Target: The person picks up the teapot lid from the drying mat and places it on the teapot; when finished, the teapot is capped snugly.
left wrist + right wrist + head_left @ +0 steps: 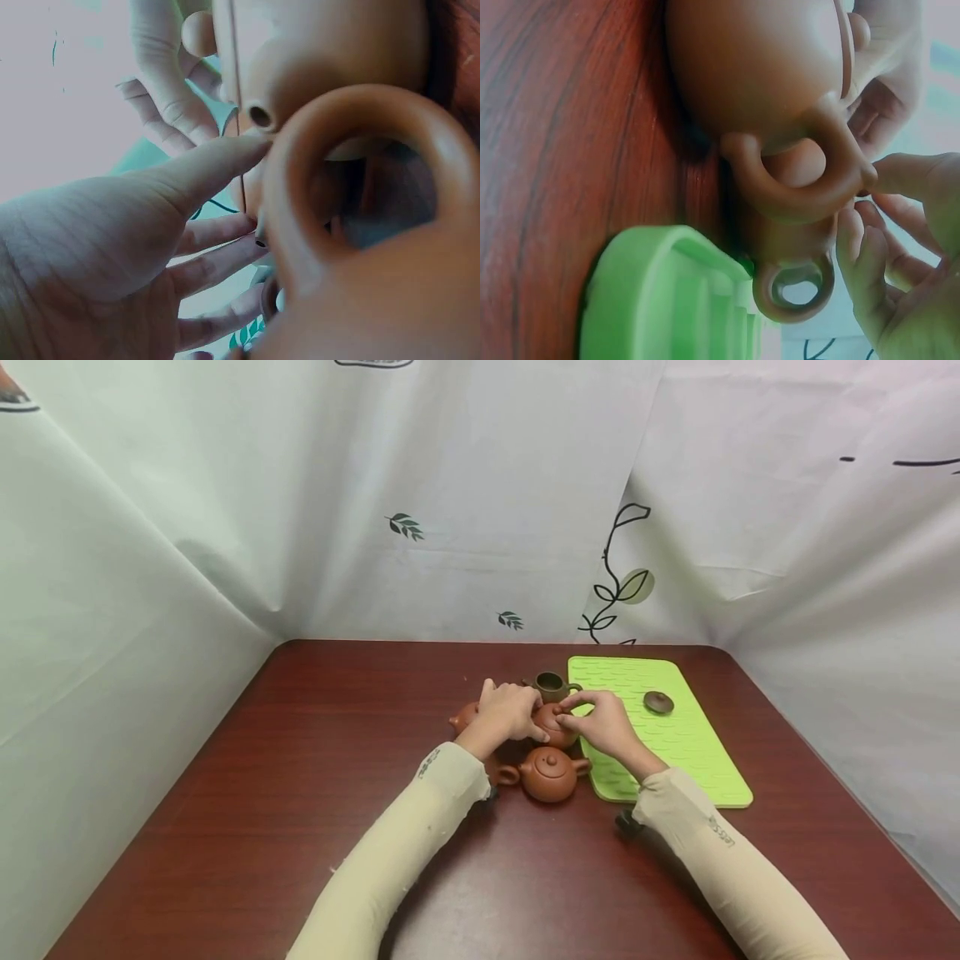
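Note:
In the head view my right hand (606, 724) pinches the knob of the lid (553, 713) on a reddish-brown clay teapot (558, 735). My left hand (510, 710) holds the same teapot's left side, thumb in front and fingers farther back. A matching lidded teapot (550, 777) stands just in front. Its spout (260, 118) is near my left thumb in the left wrist view. Its handle (802, 199) partly hides the held pot in the right wrist view. Two more reddish teapots, one left (463, 717) and one under my left wrist (497, 770), are partly covered.
A dark, lidless teapot (550, 687) stands behind the held one. To the right, a bright green ridged mat (693, 752) lies on the dark red table (337, 718), carrying a dark brown lid (658, 702). White printed cloth (465, 485) hangs around the table.

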Tool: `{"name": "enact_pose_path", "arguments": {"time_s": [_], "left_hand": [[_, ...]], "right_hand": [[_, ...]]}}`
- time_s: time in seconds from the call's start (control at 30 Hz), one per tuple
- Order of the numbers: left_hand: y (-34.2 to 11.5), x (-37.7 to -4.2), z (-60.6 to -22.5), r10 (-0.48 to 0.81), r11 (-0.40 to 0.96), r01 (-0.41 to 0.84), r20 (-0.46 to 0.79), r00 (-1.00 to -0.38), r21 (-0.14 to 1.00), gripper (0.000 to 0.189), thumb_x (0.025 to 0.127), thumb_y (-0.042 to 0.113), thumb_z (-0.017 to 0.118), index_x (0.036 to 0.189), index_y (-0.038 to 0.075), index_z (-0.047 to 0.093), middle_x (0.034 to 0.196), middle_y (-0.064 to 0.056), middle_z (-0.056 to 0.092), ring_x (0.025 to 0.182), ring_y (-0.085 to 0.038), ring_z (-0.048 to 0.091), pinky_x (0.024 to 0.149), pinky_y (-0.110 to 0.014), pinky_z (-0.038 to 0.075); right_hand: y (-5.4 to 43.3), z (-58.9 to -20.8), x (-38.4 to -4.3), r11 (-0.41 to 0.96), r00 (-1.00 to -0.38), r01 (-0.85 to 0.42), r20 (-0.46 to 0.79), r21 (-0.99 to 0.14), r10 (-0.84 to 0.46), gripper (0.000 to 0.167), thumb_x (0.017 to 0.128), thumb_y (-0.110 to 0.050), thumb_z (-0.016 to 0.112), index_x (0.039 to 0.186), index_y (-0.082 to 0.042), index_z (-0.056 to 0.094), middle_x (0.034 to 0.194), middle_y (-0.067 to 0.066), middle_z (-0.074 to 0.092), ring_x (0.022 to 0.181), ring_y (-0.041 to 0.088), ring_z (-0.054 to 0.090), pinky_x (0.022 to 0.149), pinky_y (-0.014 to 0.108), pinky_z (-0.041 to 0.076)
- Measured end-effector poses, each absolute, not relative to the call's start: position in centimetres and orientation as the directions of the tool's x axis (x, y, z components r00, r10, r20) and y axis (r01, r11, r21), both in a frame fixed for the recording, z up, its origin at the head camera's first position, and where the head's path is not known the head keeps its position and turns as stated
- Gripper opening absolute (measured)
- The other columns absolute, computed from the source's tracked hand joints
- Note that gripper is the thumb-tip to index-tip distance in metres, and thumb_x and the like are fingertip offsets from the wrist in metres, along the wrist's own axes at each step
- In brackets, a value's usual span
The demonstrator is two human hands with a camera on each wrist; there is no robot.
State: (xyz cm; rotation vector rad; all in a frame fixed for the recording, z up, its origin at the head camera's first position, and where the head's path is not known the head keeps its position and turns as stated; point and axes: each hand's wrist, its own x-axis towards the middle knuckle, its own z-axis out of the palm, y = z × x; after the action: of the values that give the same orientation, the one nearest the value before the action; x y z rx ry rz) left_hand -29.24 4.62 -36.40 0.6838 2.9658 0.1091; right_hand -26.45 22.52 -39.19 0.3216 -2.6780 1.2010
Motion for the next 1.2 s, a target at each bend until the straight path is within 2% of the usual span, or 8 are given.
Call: {"name": "enact_pose_path", "arguments": {"time_s": [0.13,0.3,0.5,0.6,0.73,0.87,1.07,1.2], "left_hand": [[4.3,-29.2,-36.0,0.457,0.888,0.448,-0.089,-0.885,0.102,0.057,0.078,0.060,0.077,0.123,0.028,0.067,0.111,0.008,0.067,0.099,-0.019,0.059,0.088,-0.042,0.032],[3.9,-29.3,-35.1,0.463,0.881,0.451,-0.065,-0.884,0.144,0.059,0.082,0.056,0.076,0.130,0.025,0.065,0.120,0.007,0.067,0.103,-0.019,0.059,0.090,-0.042,0.032],[3.9,-29.9,-34.2,0.428,0.880,0.405,-0.040,-0.903,0.249,0.056,0.087,0.046,0.074,0.136,0.021,0.060,0.125,0.004,0.065,0.108,-0.017,0.057,0.090,-0.041,0.030],[4.2,-30.2,-33.9,0.411,0.881,0.393,-0.014,-0.911,0.263,0.055,0.089,0.044,0.072,0.137,0.022,0.058,0.123,0.005,0.065,0.108,-0.017,0.056,0.089,-0.040,0.031],[4.8,-30.7,-33.6,0.394,0.887,0.386,0.020,-0.919,0.252,0.054,0.089,0.046,0.072,0.136,0.023,0.059,0.119,0.006,0.064,0.105,-0.017,0.056,0.087,-0.040,0.033],[5.3,-31.2,-33.4,0.401,0.882,0.389,0.010,-0.916,0.267,0.053,0.089,0.045,0.072,0.135,0.023,0.059,0.122,0.006,0.063,0.104,-0.017,0.056,0.088,-0.041,0.034],[5.9,-31.9,-33.3,0.403,0.867,0.379,-0.008,-0.915,0.322,0.055,0.089,0.044,0.073,0.137,0.023,0.057,0.133,0.006,0.060,0.116,-0.017,0.055,0.094,-0.042,0.034],[6.1,-32.4,-33.3,0.393,0.862,0.362,-0.016,-0.919,0.355,0.059,0.088,0.043,0.074,0.140,0.023,0.055,0.135,0.006,0.058,0.121,-0.017,0.053,0.097,-0.044,0.034]], "right_hand": [[23.1,-39.2,-26.3,0.631,-0.963,-0.265,0.238,-0.729,-0.130,0.016,0.084,-0.010,0.079,0.099,-0.005,0.077,0.107,0.018,0.071,0.063,0.019,0.067,0.052,0.027,0.047],[23.9,-39.1,-26.1,0.615,-0.963,-0.264,0.239,-0.743,-0.124,0.019,0.084,-0.008,0.078,0.102,-0.002,0.076,0.106,0.020,0.071,0.066,0.030,0.071,0.051,0.027,0.047],[25.2,-38.6,-25.8,0.626,-0.968,-0.240,0.231,-0.742,-0.097,0.024,0.086,-0.008,0.075,0.108,0.002,0.073,0.109,0.022,0.070,0.072,0.036,0.071,0.049,0.029,0.045],[26.1,-38.3,-25.7,0.654,-0.971,-0.217,0.229,-0.725,-0.069,0.024,0.088,-0.010,0.074,0.109,0.001,0.073,0.111,0.021,0.069,0.074,0.038,0.069,0.051,0.031,0.046],[27.1,-38.1,-25.6,0.677,-0.969,-0.204,0.244,-0.707,-0.038,0.024,0.089,-0.012,0.073,0.109,0.001,0.073,0.108,0.021,0.070,0.074,0.034,0.070,0.053,0.031,0.048],[28.2,-38.2,-25.6,0.688,-0.966,-0.191,0.260,-0.700,-0.003,0.022,0.090,-0.013,0.072,0.108,0.000,0.074,0.104,0.021,0.072,0.072,0.028,0.070,0.052,0.030,0.048],[29.8,-38.2,-25.8,0.696,-0.955,-0.159,0.288,-0.700,0.071,0.020,0.091,-0.013,0.070,0.105,0.000,0.074,0.091,0.020,0.073,0.070,0.021,0.067,0.052,0.029,0.045],[31.0,-38.3,-25.8,0.695,-0.950,-0.143,0.295,-0.705,0.104,0.020,0.092,-0.014,0.069,0.106,0.000,0.074,0.097,0.020,0.073,0.071,0.010,0.065,0.060,0.027,0.050]]}}
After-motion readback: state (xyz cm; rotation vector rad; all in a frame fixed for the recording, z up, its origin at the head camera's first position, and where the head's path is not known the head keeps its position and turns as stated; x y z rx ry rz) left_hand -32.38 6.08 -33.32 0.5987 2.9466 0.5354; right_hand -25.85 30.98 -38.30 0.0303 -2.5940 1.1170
